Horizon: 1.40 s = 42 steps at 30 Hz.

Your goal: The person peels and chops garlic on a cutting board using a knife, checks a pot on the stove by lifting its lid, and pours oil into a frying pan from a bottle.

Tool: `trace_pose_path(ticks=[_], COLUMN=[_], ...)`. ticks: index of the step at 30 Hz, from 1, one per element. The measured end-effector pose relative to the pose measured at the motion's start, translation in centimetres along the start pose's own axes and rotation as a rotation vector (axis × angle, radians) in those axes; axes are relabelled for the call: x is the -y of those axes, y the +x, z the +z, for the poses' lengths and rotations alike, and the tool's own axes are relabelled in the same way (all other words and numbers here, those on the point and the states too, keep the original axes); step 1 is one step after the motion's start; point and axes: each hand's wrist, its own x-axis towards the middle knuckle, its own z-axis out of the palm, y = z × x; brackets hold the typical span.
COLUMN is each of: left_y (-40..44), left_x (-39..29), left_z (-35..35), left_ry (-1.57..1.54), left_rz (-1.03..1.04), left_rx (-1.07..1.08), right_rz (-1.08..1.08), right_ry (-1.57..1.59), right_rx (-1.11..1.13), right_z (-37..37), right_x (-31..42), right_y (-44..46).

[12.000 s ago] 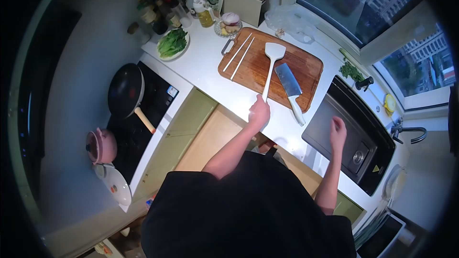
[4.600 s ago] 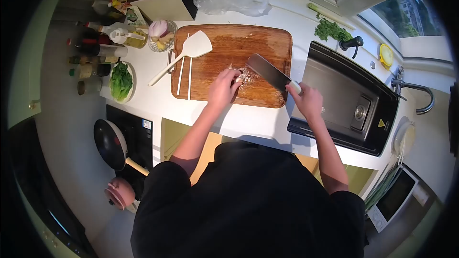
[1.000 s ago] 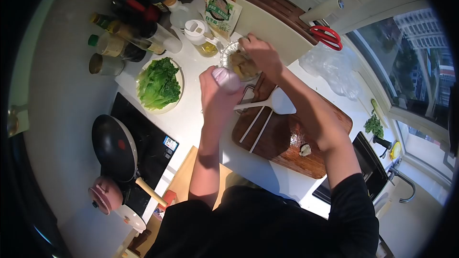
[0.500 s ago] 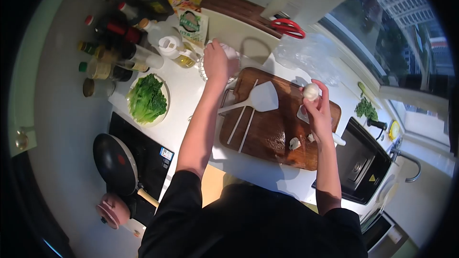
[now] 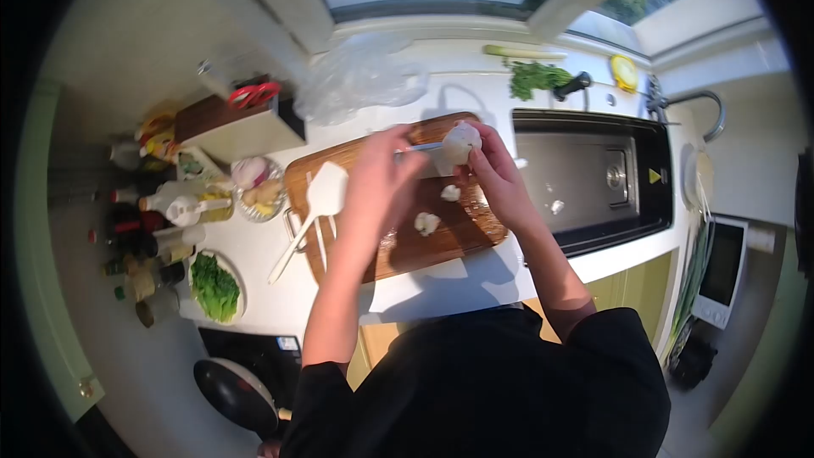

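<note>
A white garlic bulb (image 5: 461, 143) is held up in my right hand (image 5: 494, 171), above the wooden cutting board (image 5: 381, 263). My left hand (image 5: 386, 182), smeared by motion, is just left of the bulb, its fingers apart from it. Below on the board lie two white garlic pieces, one at the middle (image 5: 426, 223) and one higher (image 5: 451, 193). A white spatula (image 5: 326, 192) rests over the chopsticks at the board's left. The cleaver is mostly hidden behind my hands. A glass bowl (image 5: 261, 212) with a shallot-like purple bulb and ginger stands left of the board.
The black sink (image 5: 585, 182) is at the right, with a faucet (image 5: 708, 110). Leafy greens (image 5: 214, 288) on a plate, bottles (image 5: 153, 242) and a knife block with red scissors (image 5: 253, 94) stand left. A plastic bag (image 5: 360, 76) and herbs (image 5: 538, 77) lie behind.
The view has turned toward the sink. My left hand has left the glass bowl and come near the garlic bulb, which stays in my right hand. The purple bulb is back in the bowl.
</note>
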Motion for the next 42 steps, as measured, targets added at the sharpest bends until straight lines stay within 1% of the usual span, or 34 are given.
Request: trace_pose_path(ticks=[1,4,7,8,9,11,12,15,16,19,20,23,24,27,28,30,31,33,34,35,36,37,39,41,42], left_y=[0.5,2.3,2.2,1.9,1.7,1.3,1.4,1.1,1.1,0.7,0.5,-0.1,-0.1,-1.0,-1.4,-1.6,-1.5,-1.0,-0.7,-0.4,0.1,0.6,1.1,1.4,1.5], left_x=[-2.1,-5.1,-9.1,-11.0,-11.5,-13.6,-15.3,-16.9,-17.1,-17.0,-16.8,-16.0,-16.5,-16.4,-16.3,-16.5,-16.7,-16.6,-16.3,-16.1,-16.5,-16.5,-16.5,-16.2,-16.1], left_z=[2.5,10.1,17.1,19.0,21.9,26.8,28.9,35.5,37.5,42.4,43.5,46.8,47.1,49.7,50.6,51.5,51.6,51.4,51.2,50.9,50.5,50.2,49.7,50.2,50.4], left_ry=[-0.041,-0.071,-0.090,-0.100,-0.092,0.001,0.045,0.042,0.000,-0.031,-0.048,-0.082,-0.035,0.003,0.009,-0.147,-0.223,-0.299,-0.335,-0.373,-0.420,-0.387,-0.326,-0.274,-0.248], left_rz=[0.084,0.300,0.395,0.363,0.414,0.303,0.263,0.273,0.275,0.300,0.305,0.239,0.159,0.026,0.008,0.011,0.015,0.034,0.032,0.035,0.083,0.096,0.114,0.257,0.329], left_rx=[0.139,0.298,0.464,0.531,0.520,0.601,0.636,0.596,0.559,0.431,0.417,0.403,0.448,0.337,0.275,0.169,0.113,0.190,0.233,0.275,0.309,0.356,0.451,0.324,0.257], right_rz=[-0.048,-0.120,-0.023,-0.083,-0.144,-0.267,-0.240,-0.175,-0.203,-0.195,-0.204,-0.114,-0.051,-0.130,-0.155,-0.206,-0.193,-0.165,-0.163,-0.146,-0.134,-0.124,-0.091,-0.051,-0.048], right_ry=[-0.076,-0.302,-0.325,-0.513,-0.588,-0.733,-0.658,-0.667,-0.611,-0.470,-0.438,-0.353,-0.259,-0.228,-0.174,-0.067,0.007,0.155,0.256,0.313,0.371,0.429,0.378,0.324,0.388], right_rx=[0.011,-0.087,-0.261,-0.414,-0.484,-0.624,-0.641,-0.688,-0.709,-0.707,-0.698,-0.696,-0.673,-0.694,-0.733,-0.809,-0.783,-0.728,-0.628,-0.582,-0.534,-0.483,-0.477,-0.472,-0.458], right_z=[-1.4,-6.3,-12.3,-14.2,-16.4,-20.5,-22.7,-28.6,-30.0,-34.2,-35.5,-37.6,-38.3,-39.6,-39.8,-39.5,-39.6,-39.8,-40.6,-41.1,-41.6,-41.9,-42.2,-42.4,-42.7], right_x=[0.9,3.6,5.5,5.2,4.8,4.5,4.8,4.5,4.4,2.2,1.0,-0.1,-0.7,-2.6,-3.1,-3.2,-2.9,-2.0,-2.0,-1.6,-0.9,-0.3,-0.1,0.0,0.0], right_y=[-0.7,-3.8,-7.4,-8.1,-9.1,-10.4,-11.0,-12.5,-12.6,-12.5,-12.5,-13.6,-13.8,-13.9,-13.8,-13.7,-13.8,-13.9,-14.2,-14.5,-14.5,-14.3,-14.1,-14.3,-14.5])
